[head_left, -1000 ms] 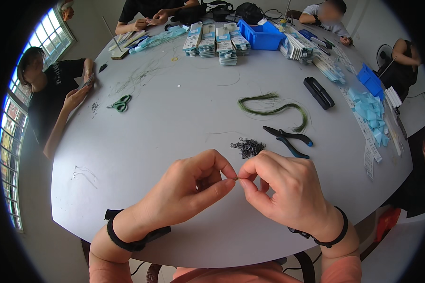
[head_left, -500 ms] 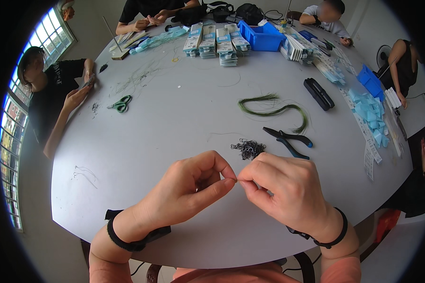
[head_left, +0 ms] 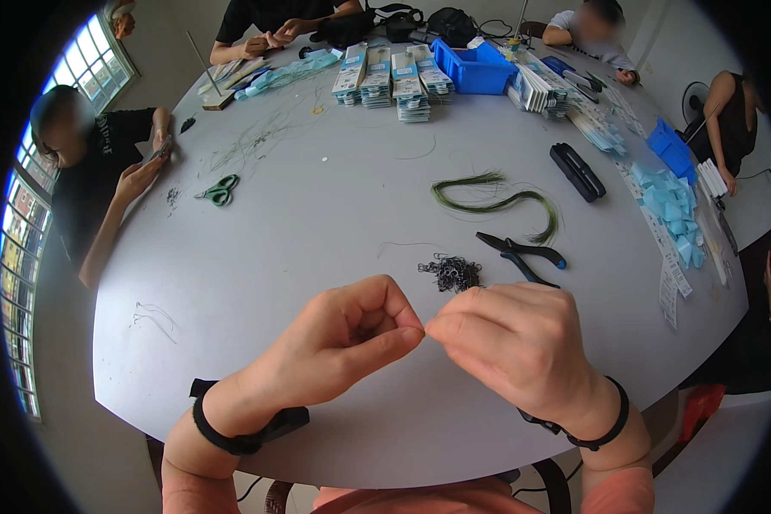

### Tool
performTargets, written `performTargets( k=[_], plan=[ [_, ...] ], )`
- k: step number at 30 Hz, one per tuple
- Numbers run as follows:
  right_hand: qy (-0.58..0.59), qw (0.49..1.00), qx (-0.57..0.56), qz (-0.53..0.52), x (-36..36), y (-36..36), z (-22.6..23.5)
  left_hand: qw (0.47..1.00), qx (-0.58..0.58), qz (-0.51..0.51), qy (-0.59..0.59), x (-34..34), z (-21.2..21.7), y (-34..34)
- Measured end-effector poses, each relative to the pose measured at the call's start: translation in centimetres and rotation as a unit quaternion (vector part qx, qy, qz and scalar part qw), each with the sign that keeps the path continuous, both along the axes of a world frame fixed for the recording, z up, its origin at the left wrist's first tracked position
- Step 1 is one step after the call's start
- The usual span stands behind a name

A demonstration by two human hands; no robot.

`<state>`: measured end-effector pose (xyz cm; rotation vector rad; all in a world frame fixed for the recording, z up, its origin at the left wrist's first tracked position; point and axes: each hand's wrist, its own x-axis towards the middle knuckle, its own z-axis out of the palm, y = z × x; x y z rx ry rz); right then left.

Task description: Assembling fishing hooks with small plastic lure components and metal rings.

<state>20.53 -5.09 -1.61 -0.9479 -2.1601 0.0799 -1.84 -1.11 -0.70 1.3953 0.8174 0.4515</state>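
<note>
Near the front of the table, my left hand (head_left: pixel 351 338) and my right hand (head_left: pixel 514 338) meet fingertip to fingertip. Thumb and forefinger are pinched together on each; whatever lies between them is too small to make out. Just beyond my right hand sits a pile of small black metal hooks (head_left: pixel 451 272). Pliers with dark, blue-trimmed handles (head_left: pixel 522 255) rest beside the pile. Farther back, a bundle of green line (head_left: pixel 497 204) curves across the table. Black bands circle both my wrists.
Green scissors (head_left: pixel 219 190) and a black case (head_left: pixel 577 171) lie farther off. Stacked printed cards (head_left: pixel 413 96), a blue bin (head_left: pixel 474 68) and light-blue strips (head_left: pixel 670 206) line the far and right sides. Loose hooked lines (head_left: pixel 154 319) lie at left. Other people sit around the table.
My right hand's fingers have curled closer together, closing the gap by the thumb. The pinched fingertips have shifted very slightly left.
</note>
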Motion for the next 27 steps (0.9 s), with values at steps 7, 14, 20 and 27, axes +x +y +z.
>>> performTargets(
  k=[7, 14, 20, 27],
  plan=[
    [-0.01, 1.0, 0.026, 0.011, 0.0, 0.1, 0.0, 1.0, -0.031, -0.001, -0.002, -0.1, 0.7, 0.0],
    [0.053, 0.983, -0.131, -0.121, 2.0, 1.4, -0.1, 0.993, 0.063, 0.086, -0.046, -0.5, 1.0, 0.2],
    [-0.086, 0.97, -0.172, -0.148, 4.3, 3.0, -1.9, 0.864, 0.311, 0.326, -0.223, -3.6, 2.8, 1.4],
    [-0.086, 0.973, -0.19, -0.096, 2.9, 3.0, -3.7, 0.811, 0.381, 0.254, -0.363, -7.8, 5.3, 1.9]
  ],
)
